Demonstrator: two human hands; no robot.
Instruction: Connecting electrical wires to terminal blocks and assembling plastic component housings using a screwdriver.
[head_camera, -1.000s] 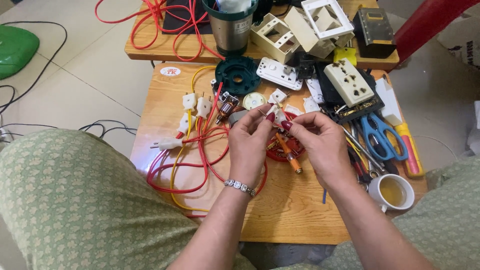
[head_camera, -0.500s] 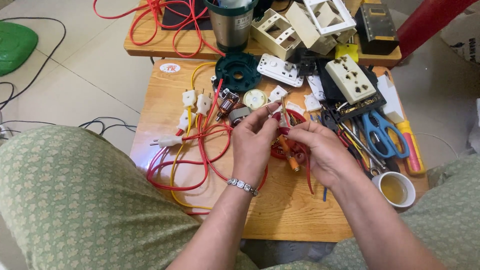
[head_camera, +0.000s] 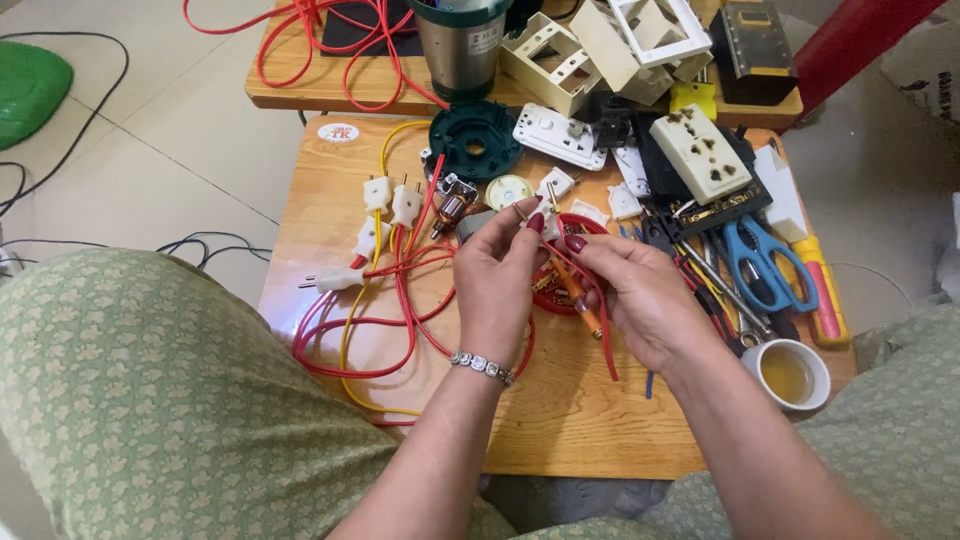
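Both hands working a red wire above the wooden table (head_camera: 600, 430).

The left hand (head_camera: 497, 285) is pinching the red wire (head_camera: 585, 290) end narrowly between its fingertips; the right hand (head_camera: 640, 295) is gripping the same wire just beside it, over a red dish (head_camera: 575, 300), near blue scissors (head_camera: 755, 265).

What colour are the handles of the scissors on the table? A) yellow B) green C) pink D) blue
D: the scissors lying to the right of the right hand have blue handles, next to a white cup.
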